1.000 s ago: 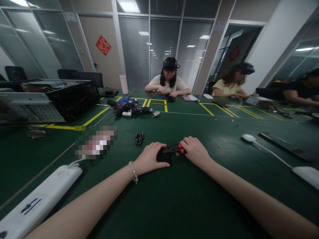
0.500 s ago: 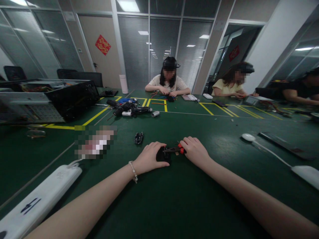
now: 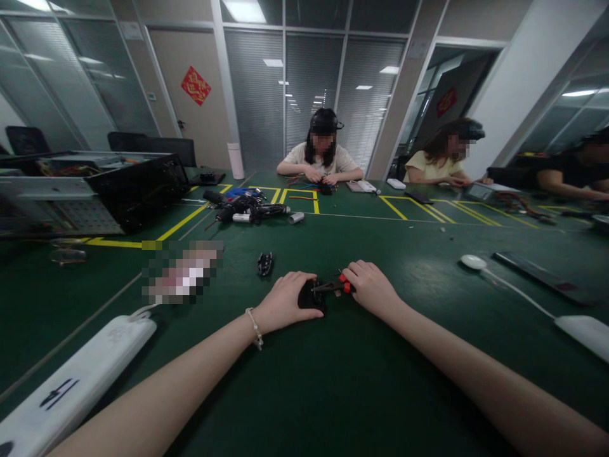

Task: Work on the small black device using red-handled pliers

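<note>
My left hand (image 3: 288,298) is closed around a small black part (image 3: 311,301) on the green table, thumb at its near side and fingers at its far side. What kind of part it is, I cannot make out. Red-handled needle-nose pliers (image 3: 330,287) are gripped in my right hand (image 3: 370,285), their dark jaws pointing left and reaching the black part. The red grips are partly covered by my fingers. Another small black piece with metal edges (image 3: 265,264) lies apart, beyond my left hand.
On the left are a white power strip (image 3: 80,381), a blurred-out object (image 3: 185,273) and an opened computer case (image 3: 95,193). Tools and a black drill (image 3: 233,206) lie farther back. A white mouse (image 3: 474,262) and a dark flat device (image 3: 542,276) are right. Several people sit across the table.
Almost nothing differs. Both hands keep their places, and the pliers stay at the black part with at most a slight shift of the handles.
</note>
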Demonstrator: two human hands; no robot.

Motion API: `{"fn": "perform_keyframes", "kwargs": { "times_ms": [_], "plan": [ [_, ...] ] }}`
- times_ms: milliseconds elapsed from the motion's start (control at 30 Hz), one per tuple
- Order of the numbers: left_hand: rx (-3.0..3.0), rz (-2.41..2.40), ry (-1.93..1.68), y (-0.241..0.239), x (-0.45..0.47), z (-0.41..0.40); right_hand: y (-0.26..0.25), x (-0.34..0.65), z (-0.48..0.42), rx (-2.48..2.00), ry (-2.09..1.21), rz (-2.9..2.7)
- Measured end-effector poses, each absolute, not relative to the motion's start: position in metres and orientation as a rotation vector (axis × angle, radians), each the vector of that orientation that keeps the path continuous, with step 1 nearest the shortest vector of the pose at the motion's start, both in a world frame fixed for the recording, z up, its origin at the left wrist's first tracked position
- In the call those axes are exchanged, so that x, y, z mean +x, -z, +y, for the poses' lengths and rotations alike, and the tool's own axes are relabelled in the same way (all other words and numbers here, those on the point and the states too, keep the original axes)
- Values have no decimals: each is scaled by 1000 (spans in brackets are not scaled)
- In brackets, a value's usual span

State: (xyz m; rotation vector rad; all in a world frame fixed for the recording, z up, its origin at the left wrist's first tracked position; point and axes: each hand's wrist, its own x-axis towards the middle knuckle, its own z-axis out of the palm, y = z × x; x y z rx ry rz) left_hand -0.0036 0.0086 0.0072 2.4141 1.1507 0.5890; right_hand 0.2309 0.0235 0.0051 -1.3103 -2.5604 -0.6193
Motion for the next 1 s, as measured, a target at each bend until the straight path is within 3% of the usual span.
{"fn": "perform_keyframes", "kwargs": {
  "times_ms": [1000],
  "plan": [
    [2419,1141,-574,-9,-5,9,-3,232,26,-1298,533,-2576]
  ]
}}
